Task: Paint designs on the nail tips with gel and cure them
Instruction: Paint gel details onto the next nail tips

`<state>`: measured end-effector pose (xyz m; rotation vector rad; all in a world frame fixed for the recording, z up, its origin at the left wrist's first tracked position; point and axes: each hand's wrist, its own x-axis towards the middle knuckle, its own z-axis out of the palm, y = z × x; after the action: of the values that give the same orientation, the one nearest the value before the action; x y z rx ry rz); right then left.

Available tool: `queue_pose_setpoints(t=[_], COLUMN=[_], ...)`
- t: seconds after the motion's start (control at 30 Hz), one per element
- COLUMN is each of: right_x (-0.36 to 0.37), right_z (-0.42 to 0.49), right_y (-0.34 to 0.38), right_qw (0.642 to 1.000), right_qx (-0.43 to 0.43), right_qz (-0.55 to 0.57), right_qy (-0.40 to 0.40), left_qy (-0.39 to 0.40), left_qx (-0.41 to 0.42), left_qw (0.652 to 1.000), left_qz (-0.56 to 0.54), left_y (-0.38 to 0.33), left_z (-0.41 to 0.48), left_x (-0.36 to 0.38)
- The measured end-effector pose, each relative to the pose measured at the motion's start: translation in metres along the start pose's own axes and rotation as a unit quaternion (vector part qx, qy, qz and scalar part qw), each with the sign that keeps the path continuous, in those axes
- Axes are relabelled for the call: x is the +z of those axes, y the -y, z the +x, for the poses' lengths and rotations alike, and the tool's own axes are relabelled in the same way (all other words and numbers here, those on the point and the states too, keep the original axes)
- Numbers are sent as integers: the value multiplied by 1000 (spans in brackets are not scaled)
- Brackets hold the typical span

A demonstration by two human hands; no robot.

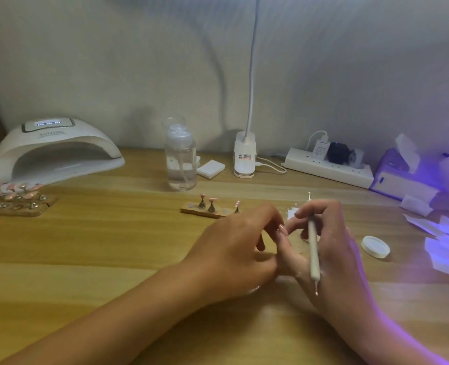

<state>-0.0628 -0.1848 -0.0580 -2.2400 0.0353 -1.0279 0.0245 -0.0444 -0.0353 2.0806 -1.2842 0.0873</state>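
My left hand and my right hand meet at the fingertips over the wooden table. A small pink nail tip shows between the curled left fingers, which pinch it; most of it is hidden. My right hand grips a white dotting tool that lies along the hand, its ball end pointing back at my wrist. Just behind the hands, a small wooden holder carries three stands with pink nail tips. The white curing lamp sits at the far left with its display lit.
A wooden rack of finished pink tips lies at the left edge. A clear pump bottle, white pads, desk lamp base and power strip line the back. A white lid, tissue box and wipes lie right, under violet light.
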Motion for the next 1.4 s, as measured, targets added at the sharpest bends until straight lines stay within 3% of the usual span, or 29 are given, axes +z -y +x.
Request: queue_pose_setpoints(t=[0.23, 0.47, 0.73, 1.1, 1.4], right_x=[0, -18, -31, -24, -22], right_z=[-1, 24, 27, 25, 25], right_y=[8, -7, -39, -51, -54], right_qw=[1000, 967, 957, 962, 963], right_qx=[-5, 154, 216, 249, 247], right_qz=[-11, 167, 135, 58, 32], right_qy=[19, -113, -142, -101, -106], left_qy=[-53, -29, 81, 16, 45], left_qx=[-39, -77, -91, -113, -89], left_qw=[994, 988, 980, 978, 979], left_qz=[-91, -129, -158, -174, -177], left_y=[15, 20, 22, 18, 25], left_z=[0, 3, 11, 10, 11], left_x=[7, 12, 2, 7, 2])
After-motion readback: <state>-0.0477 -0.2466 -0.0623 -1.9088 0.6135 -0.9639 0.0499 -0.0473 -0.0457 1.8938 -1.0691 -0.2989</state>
